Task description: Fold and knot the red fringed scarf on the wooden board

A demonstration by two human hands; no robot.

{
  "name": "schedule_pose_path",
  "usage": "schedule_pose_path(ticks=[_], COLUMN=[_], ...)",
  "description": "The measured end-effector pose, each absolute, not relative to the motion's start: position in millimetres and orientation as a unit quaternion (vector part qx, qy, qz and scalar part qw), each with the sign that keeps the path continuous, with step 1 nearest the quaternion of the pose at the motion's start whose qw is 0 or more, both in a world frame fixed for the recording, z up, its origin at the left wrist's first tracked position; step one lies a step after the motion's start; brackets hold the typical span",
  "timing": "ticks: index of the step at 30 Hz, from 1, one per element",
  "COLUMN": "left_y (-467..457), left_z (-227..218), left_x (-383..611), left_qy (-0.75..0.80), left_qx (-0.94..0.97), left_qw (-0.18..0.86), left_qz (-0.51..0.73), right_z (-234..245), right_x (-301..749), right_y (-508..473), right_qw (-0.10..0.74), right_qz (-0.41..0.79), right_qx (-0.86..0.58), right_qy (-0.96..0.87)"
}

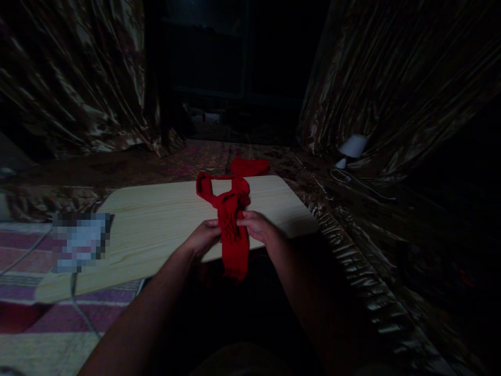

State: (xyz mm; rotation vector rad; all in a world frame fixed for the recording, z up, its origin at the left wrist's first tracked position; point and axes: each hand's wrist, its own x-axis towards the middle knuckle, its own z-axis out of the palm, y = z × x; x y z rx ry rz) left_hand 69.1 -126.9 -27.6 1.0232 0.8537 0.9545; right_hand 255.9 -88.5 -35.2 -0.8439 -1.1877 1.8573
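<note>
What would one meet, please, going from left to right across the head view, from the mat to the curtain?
Blurred patch → left hand → scarf → right hand → lamp.

Left of the left hand (204,237) the wooden tabletop (156,224) lies bare as far as a blurred pale object (80,241) at its left edge, where a dark cable (78,297) trails off. Between that hand and the right hand (256,225) the red scarf (230,219) fills the gap, its loop reaching ahead of both. Right of the right hand a short bare strip ends at the table corner; well beyond stand a white lamp (353,146) and its cord (352,177) against the draped curtain (391,78).
</note>
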Motion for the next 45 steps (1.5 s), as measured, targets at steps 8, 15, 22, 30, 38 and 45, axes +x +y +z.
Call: schedule_pose_path(ticks=[8, 15, 22, 30, 38, 45], left_y=[-131.3, -141.4, -167.9, -189.3, -206.4, -224.9], left_z=[-27.9, -18.0, -15.3, -8.7, -2.2, -18.4], left_x=[70.9, 77.8, 76.8, 72.7, 83.7, 71.5], left_qy=[0.373, 0.348, 0.426, 0.432, 0.402, 0.378], left_qx=[0.413, 0.366, 0.319, 0.308, 0.361, 0.325], left_qw=[0.687, 0.705, 0.713, 0.746, 0.747, 0.813], left_qz=[0.468, 0.497, 0.456, 0.403, 0.387, 0.300], right_z=[-27.6, -15.7, -16.5, -13.2, -6.4, -4.5], right_x=[250.5, 256.4, 253.2, 258.8, 256.9, 260.4], right_y=[-102.6, -113.5, -116.9, -131.2, -131.6, -125.0], right_qw=[0.368, 0.357, 0.423, 0.339, 0.380, 0.388], right_qz=[0.695, 0.744, 0.743, 0.734, 0.726, 0.340], right_qx=[-0.415, -0.380, -0.381, -0.434, -0.386, -0.550], right_qy=[-0.458, -0.417, -0.351, -0.397, -0.423, -0.657])
